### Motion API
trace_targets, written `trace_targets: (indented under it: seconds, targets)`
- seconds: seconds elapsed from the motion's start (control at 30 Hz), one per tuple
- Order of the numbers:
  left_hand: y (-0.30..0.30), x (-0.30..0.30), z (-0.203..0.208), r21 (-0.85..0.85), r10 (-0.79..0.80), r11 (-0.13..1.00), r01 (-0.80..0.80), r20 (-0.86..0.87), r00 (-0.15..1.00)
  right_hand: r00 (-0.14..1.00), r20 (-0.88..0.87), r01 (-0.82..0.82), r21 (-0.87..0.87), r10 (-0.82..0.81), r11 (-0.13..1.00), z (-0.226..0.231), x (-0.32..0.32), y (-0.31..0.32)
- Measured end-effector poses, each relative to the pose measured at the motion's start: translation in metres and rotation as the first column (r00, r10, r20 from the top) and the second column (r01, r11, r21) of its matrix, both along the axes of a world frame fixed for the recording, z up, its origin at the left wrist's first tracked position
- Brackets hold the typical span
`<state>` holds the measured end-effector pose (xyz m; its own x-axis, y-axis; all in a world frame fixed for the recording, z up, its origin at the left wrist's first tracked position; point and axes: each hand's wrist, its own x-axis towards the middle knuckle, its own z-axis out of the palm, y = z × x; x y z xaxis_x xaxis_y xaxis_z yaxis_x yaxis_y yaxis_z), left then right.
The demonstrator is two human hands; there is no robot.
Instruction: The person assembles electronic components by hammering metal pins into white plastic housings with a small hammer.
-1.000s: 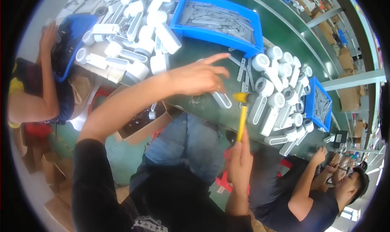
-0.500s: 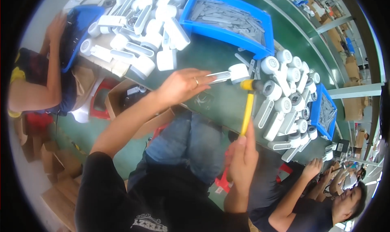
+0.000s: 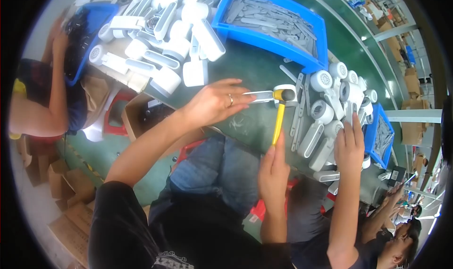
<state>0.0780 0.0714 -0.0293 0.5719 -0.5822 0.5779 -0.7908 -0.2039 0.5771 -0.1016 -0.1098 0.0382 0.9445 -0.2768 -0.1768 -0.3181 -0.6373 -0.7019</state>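
Observation:
My left hand [image 3: 219, 101] is closed on the handle of a white round-headed handheld device [image 3: 262, 96], which lies low over the green table. Its handle has a grey inset, and its round end points right. My right hand [image 3: 274, 172] grips a hammer [image 3: 279, 120] by its yellow handle. The hammer's yellow-and-black head is in front of the device's round end and partly hides it. Whether the two touch I cannot tell. Loose grey strips [image 3: 298, 111] lie just right of the hammer.
White devices are heaped at the left [image 3: 165, 38] and right [image 3: 325, 111]. A blue bin [image 3: 321, 42] of grey strips stands at the back, a smaller blue bin [image 3: 390, 151] at right. A co-worker's hand [image 3: 349, 141] reaches into the right heap; another person's arm [image 3: 57, 85] is at left.
The hammer head has moved left and now overlaps the device's round end, with my right hand slightly left too. A co-worker's hand has come into the right-hand heap.

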Motion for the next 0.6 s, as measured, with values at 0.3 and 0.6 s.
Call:
trace_targets:
  seconds: [0.3, 0.6]
  targets:
    - [0.006, 0.001, -0.005, 0.006, -0.014, 1.0, 0.014, 0.002, 1.0, 0.998, -0.02, 0.053, 0.072, -0.051, 0.996, 0.037, -0.008, 0.0]
    - [0.003, 0.003, -0.006, 0.009, -0.028, 1.0, 0.027, 0.046, 0.999, 0.979, 0.168, 0.078, 0.205, -0.114, 0.976, 0.049, -0.025, 0.007]
